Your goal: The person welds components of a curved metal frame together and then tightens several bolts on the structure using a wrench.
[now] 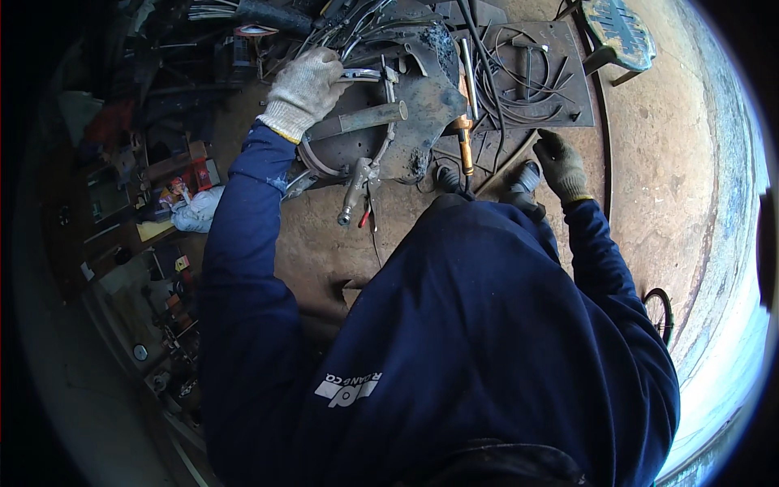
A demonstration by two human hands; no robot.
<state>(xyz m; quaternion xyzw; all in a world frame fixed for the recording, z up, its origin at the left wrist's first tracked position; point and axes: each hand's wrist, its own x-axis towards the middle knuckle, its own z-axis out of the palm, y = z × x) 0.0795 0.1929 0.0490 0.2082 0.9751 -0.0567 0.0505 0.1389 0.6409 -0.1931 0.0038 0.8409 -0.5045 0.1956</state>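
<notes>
My left hand [305, 89], in a pale knitted glove, has its fingers closed at the upper left of a curved metal frame [363, 75] on the worktable. Locking pliers [357, 191] with a red lever are at the near end of that frame. A metal tube [361, 121] lies across the frame's middle. Out to the right, my right hand [561, 166], in a darker-looking glove, has curled fingers beside the end of a thin rod [507, 165]; whether they grip it is unclear. An orange-handled torch [464, 142] rests between the hands.
Thin bent rods and a hammer [529, 65] lie on the dark metal plate [572, 97] at the far right. Black cables [479, 49] run down beside the torch. A worn stool [618, 34] stands beyond. Cluttered shelves [122, 203] line the left, and a wheel [659, 315] shows at right.
</notes>
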